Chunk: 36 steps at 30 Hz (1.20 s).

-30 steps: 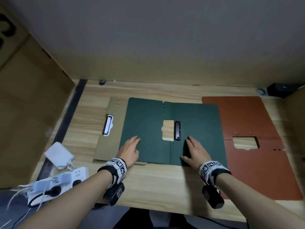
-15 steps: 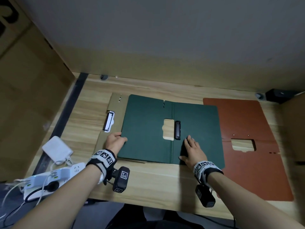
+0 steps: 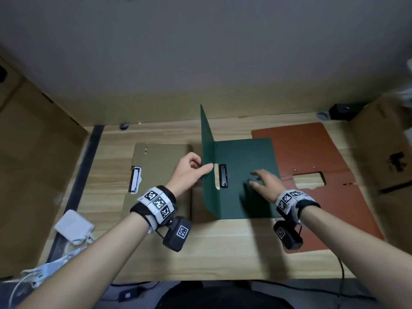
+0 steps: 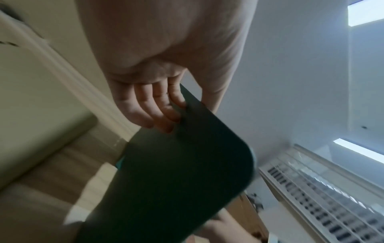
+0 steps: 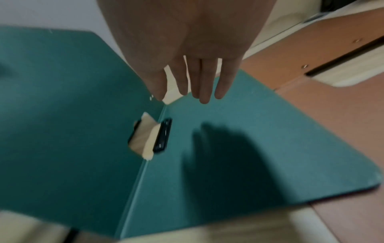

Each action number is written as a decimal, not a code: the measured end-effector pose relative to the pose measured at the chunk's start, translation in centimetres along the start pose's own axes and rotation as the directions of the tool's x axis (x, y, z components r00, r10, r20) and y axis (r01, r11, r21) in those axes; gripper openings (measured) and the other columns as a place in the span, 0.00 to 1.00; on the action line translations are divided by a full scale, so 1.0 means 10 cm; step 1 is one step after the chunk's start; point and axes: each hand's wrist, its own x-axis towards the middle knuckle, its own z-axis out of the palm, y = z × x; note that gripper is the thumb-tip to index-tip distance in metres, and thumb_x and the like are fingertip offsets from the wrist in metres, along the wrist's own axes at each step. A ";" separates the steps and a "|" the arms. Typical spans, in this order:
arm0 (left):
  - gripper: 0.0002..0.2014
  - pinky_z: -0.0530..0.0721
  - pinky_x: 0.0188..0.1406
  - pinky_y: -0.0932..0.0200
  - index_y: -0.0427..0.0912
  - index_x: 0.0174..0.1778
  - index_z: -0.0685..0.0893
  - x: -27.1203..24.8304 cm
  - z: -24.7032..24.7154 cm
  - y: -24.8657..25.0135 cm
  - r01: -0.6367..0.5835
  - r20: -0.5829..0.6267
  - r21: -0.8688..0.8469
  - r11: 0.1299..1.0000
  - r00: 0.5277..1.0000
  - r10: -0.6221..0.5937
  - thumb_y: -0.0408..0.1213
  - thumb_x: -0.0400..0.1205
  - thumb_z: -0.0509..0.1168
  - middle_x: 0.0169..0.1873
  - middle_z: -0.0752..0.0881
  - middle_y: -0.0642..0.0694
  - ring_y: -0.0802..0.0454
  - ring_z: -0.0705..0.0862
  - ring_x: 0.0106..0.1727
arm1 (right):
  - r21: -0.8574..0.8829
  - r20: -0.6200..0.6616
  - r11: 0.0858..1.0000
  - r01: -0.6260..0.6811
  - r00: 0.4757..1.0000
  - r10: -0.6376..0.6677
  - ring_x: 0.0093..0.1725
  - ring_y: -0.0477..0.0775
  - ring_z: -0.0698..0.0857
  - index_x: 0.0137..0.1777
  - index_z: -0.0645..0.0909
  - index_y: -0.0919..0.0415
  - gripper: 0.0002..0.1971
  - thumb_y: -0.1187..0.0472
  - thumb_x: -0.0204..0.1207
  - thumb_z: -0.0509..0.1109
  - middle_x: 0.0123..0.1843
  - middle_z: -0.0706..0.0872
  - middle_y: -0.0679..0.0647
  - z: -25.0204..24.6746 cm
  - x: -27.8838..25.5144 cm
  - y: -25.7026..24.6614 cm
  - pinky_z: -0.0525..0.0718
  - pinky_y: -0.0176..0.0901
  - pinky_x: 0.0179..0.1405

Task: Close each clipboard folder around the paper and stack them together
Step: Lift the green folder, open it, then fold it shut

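Note:
A dark green clipboard folder (image 3: 245, 170) lies mid-table with a black clip (image 3: 223, 176) by its spine. Its left cover (image 3: 208, 157) stands nearly upright. My left hand (image 3: 191, 169) pinches that cover's edge, fingers (image 4: 158, 111) on the outer face of the cover (image 4: 176, 172) and thumb on the other side. My right hand (image 3: 262, 182) hovers open over the flat right half (image 5: 290, 131), fingers straight, casting a shadow on it. A khaki folder (image 3: 160, 175) with a white clip (image 3: 134, 179) lies on the left. A red-brown folder (image 3: 312, 152) lies open on the right.
The wooden table (image 3: 223, 253) ends at a wall behind. A white adapter (image 3: 73, 226) and power strip (image 3: 44, 273) with cables sit at the front left. A cardboard box (image 3: 383, 148) stands at the right, with a small black object (image 3: 343, 112) behind it.
My left hand went to the green folder's left edge and raised that cover from flat to upright, uncovering the khaki folder. My right hand lifted off the right half.

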 end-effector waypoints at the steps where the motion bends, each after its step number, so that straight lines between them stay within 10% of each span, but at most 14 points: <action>1: 0.12 0.76 0.25 0.68 0.40 0.43 0.76 -0.01 0.13 0.06 -0.023 0.010 0.001 1.000 1.000 0.023 0.40 0.78 0.74 0.32 0.80 0.45 0.57 0.79 0.28 | 0.060 -0.037 0.998 -0.001 0.999 0.004 0.63 0.58 0.85 0.71 0.78 0.61 0.22 0.51 0.81 0.68 0.69 0.84 0.58 -0.10 -0.03 0.04 0.80 0.48 0.65; 9: 0.05 0.78 0.34 0.57 0.45 0.47 0.83 0.15 0.88 0.11 0.034 0.119 0.098 0.995 0.992 -0.046 0.40 0.84 0.62 0.41 0.87 0.46 0.52 0.83 0.38 | 0.556 -0.149 0.831 0.001 0.984 0.099 0.45 0.57 0.89 0.58 0.83 0.59 0.16 0.50 0.87 0.57 0.48 0.91 0.55 -0.53 -0.25 0.34 0.81 0.51 0.52; 15: 0.06 0.86 0.54 0.49 0.47 0.53 0.81 0.30 0.84 -0.47 0.280 -0.016 0.288 0.916 0.958 -0.287 0.36 0.82 0.64 0.56 0.87 0.42 0.43 0.86 0.53 | 0.455 -0.064 0.863 -0.221 0.958 0.279 0.75 0.59 0.76 0.76 0.73 0.59 0.27 0.43 0.84 0.57 0.75 0.79 0.56 -0.33 -0.26 0.83 0.70 0.55 0.77; 20: 0.23 0.80 0.44 0.55 0.39 0.73 0.73 0.25 0.85 -0.83 0.475 0.020 0.321 0.819 0.861 -0.508 0.37 0.82 0.64 0.47 0.83 0.41 0.45 0.82 0.47 | 0.473 0.021 0.837 -0.275 0.953 0.302 0.66 0.57 0.81 0.71 0.75 0.64 0.21 0.58 0.79 0.69 0.62 0.82 0.53 0.01 -0.23 1.04 0.74 0.53 0.73; 23: 0.29 0.81 0.63 0.51 0.35 0.77 0.69 0.24 0.94 -0.95 0.513 0.037 0.232 0.826 0.844 -0.535 0.36 0.80 0.68 0.69 0.79 0.39 0.42 0.81 0.67 | 0.454 -0.010 0.846 -0.281 0.947 0.320 0.60 0.59 0.84 0.63 0.80 0.59 0.16 0.59 0.75 0.72 0.58 0.85 0.54 0.11 -0.18 1.00 0.78 0.57 0.69; 28: 0.06 0.86 0.46 0.56 0.38 0.43 0.81 0.20 0.99 -1.06 0.507 -0.055 0.072 0.859 0.862 -0.504 0.28 0.74 0.71 0.50 0.87 0.37 0.45 0.85 0.44 | 0.498 0.028 0.788 -0.362 0.915 0.402 0.56 0.66 0.85 0.56 0.79 0.59 0.31 0.37 0.60 0.70 0.56 0.87 0.61 0.31 -0.03 1.08 0.84 0.64 0.60; 32: 0.19 0.85 0.63 0.47 0.38 0.58 0.75 0.15 0.80 -1.14 0.477 -0.061 -0.107 0.872 0.872 -0.485 0.23 0.76 0.72 0.55 0.86 0.39 0.42 0.86 0.55 | 0.579 0.158 0.690 -0.434 0.890 0.428 0.56 0.64 0.85 0.65 0.72 0.61 0.33 0.41 0.69 0.76 0.59 0.84 0.59 0.38 -0.04 0.88 0.88 0.56 0.43; 36: 0.27 0.81 0.68 0.36 0.33 0.72 0.72 0.12 0.26 -1.18 0.433 -0.050 -0.264 0.862 0.886 -0.460 0.21 0.77 0.70 0.65 0.84 0.35 0.38 0.84 0.65 | 0.542 0.190 0.755 -0.370 0.929 0.319 0.58 0.59 0.87 0.66 0.74 0.60 0.27 0.54 0.70 0.80 0.60 0.87 0.58 0.47 0.08 0.43 0.84 0.59 0.65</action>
